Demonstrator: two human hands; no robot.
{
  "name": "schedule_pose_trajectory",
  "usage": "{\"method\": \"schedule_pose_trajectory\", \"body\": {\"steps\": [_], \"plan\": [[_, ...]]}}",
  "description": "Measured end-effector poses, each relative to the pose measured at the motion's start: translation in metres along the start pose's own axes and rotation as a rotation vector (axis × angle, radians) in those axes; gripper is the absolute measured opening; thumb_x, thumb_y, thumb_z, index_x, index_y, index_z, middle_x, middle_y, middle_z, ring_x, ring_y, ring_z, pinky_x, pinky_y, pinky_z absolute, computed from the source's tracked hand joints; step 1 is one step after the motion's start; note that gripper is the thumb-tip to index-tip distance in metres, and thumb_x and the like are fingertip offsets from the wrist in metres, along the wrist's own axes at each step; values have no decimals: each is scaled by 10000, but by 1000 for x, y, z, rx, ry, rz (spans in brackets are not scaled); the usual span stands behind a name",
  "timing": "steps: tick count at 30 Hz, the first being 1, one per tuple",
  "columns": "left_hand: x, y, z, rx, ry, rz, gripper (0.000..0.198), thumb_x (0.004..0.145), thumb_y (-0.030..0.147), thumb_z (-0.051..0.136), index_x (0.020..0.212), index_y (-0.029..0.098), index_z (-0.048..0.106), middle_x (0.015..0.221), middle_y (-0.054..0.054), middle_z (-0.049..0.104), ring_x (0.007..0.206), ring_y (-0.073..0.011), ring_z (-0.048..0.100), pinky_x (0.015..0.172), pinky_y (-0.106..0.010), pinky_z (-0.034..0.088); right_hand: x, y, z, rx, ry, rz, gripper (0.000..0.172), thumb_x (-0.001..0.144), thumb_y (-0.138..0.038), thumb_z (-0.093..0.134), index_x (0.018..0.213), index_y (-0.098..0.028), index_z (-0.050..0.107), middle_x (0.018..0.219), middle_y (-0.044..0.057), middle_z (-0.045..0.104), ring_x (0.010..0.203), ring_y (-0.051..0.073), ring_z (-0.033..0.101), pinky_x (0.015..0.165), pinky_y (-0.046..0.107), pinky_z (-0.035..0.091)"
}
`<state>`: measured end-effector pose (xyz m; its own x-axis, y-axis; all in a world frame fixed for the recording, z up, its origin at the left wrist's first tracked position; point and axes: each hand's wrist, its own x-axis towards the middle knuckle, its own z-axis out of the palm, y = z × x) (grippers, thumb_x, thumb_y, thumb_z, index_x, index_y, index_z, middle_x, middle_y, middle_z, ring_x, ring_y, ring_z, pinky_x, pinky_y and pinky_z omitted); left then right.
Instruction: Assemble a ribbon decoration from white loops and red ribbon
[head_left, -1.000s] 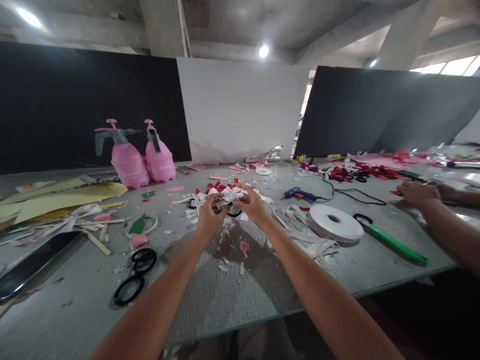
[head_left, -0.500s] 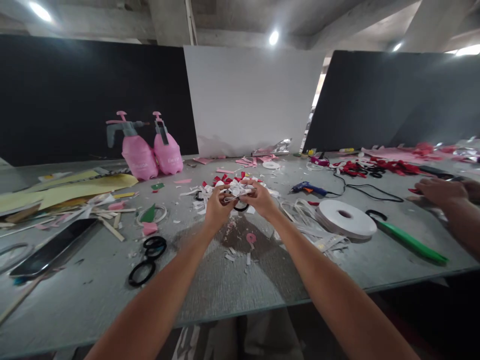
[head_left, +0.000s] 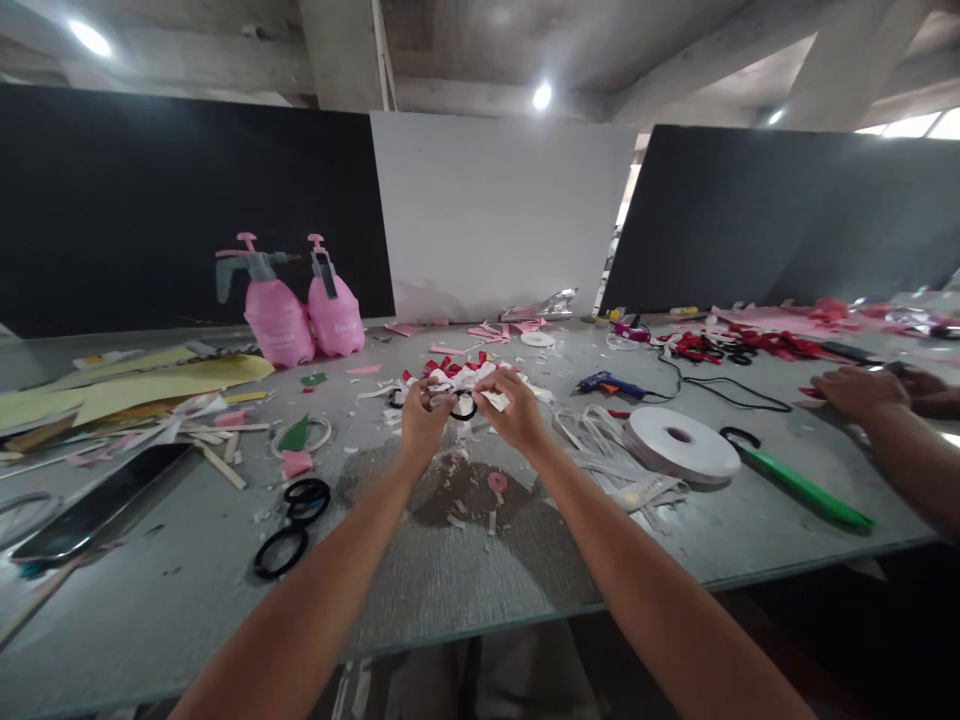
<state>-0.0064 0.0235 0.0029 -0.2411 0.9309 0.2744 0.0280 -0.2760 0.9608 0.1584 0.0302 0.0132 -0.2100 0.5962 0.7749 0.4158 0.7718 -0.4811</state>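
Note:
My left hand [head_left: 424,420] is closed, its thumb and fingertips pinching the side of a small black ring [head_left: 463,406], possibly a hair tie. Opposite it, my right hand [head_left: 517,408] has its fingers pinched together at the ring's other side, with a white ribbon piece [head_left: 496,400] at the fingertips. Just behind both hands lies a heap of red and white ribbon bows [head_left: 457,372]; the fingers partly cover it, so what touches the ring is hard to make out. White scraps and a pink paper ring [head_left: 497,482] lie on the table in front.
Right of my hands are a blue glue gun [head_left: 611,385] with its cord, a white ribbon roll [head_left: 681,443] and a green-handled tool [head_left: 814,490]. Another person's hand [head_left: 859,395] works at far right. Leftward lie black rings [head_left: 306,500], a phone [head_left: 101,500] and pink spray bottles [head_left: 277,322].
Both hands have come down slightly and a little left. The white ribbon bow held up between them no longer stands out, and the black ring now shows between the fingertips.

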Motion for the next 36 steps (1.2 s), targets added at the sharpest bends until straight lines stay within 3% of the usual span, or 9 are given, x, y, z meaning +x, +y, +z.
{"method": "schedule_pose_trajectory", "body": {"steps": [8,11,14,19,21,25,27,32,36], "plan": [[1,-6,4,-111,-74,-36,482,703,460,700,1072,179,568,865,-32,635,749,-153,612,664,-274,511,-4,11,17,-53,-130,54,345,823,-346,664,1134,-197,646,1106,112,659,1065,245,592,933,380,457],[-2,-4,5,-105,-126,23,460,797,549,580,1095,199,570,898,-50,649,841,-191,630,697,-297,502,-3,17,18,37,-80,141,430,755,-389,726,1123,-182,638,1077,110,666,972,226,626,831,340,498],[-6,0,3,-9,-193,154,430,843,520,547,1132,201,549,920,-66,672,893,-199,635,769,-309,476,-2,22,18,95,-15,289,352,748,-408,712,993,-160,662,884,66,692,764,185,630,696,292,490],[-6,7,0,187,37,353,321,818,420,616,1054,207,573,1033,-64,634,886,-166,588,787,-275,445,-1,27,22,335,-16,500,304,754,-449,663,786,-146,676,669,26,669,596,160,585,546,255,436],[-3,6,0,183,63,295,334,786,415,644,1032,197,592,1012,-55,634,837,-157,581,751,-264,442,-2,26,23,478,-39,548,321,736,-460,675,787,-143,686,705,37,687,604,162,598,553,260,456],[4,2,-2,168,-125,142,292,776,449,626,837,164,652,753,-11,632,663,-137,552,622,-240,411,-2,16,23,710,-90,600,359,663,-445,748,851,-148,674,798,41,702,662,166,638,628,296,534],[5,-1,-3,198,-97,152,276,765,433,635,763,157,648,681,4,608,622,-128,528,590,-233,388,-2,12,22,760,-82,627,413,620,-431,783,907,-165,650,822,32,700,661,164,645,611,303,555],[5,-4,-6,250,-69,203,253,753,389,651,848,156,680,720,2,633,621,-123,531,594,-231,395,-4,16,20,620,-100,704,367,628,-436,760,845,-162,648,732,26,679,550,136,596,472,250,513],[9,-2,-9,219,6,229,335,757,378,663,1029,182,659,938,-41,670,660,-125,557,619,-241,430,3,23,9,466,-62,655,310,644,-419,735,780,-151,662,716,30,681,548,135,590,450,224,473]]}}
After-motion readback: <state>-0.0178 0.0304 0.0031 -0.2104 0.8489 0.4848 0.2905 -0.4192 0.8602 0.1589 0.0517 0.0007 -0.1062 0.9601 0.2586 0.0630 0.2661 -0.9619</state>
